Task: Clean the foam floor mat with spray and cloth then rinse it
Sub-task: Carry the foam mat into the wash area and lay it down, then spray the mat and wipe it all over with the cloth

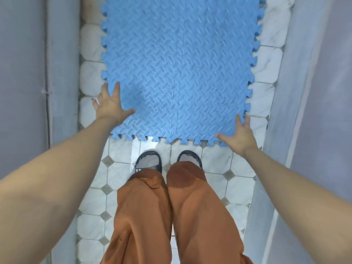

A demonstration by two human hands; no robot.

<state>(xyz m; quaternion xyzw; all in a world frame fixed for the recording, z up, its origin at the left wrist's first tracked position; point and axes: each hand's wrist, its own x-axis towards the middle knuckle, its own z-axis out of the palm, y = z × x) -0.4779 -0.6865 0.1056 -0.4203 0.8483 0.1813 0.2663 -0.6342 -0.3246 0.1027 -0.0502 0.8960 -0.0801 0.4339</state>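
Foam floor mat (181,73), blue interlocking tiles, lies flat on the white tiled floor (122,155), running from just beyond the sandalled feet (148,161) to the far end. Left hand (111,105) and right hand (240,135) rest open, fingers spread, on its near corners, gripping nothing. Judging by this, the mat is being positioned; no spray or cloth is visible, so fetching them comes next.

The blue interlocking foam floor mat (179,69) looks soft and matt, embossed all over with a raised diamond-plate tread, with dark specks ahead of the right fingers (240,121). Beneath and behind the fingers, the white marbled floor tiles (122,178) are glossy and wet-looking. The rust-orange trousers (144,216) are matt woven cloth; the black slide sandals (148,161) look like smooth rubber.
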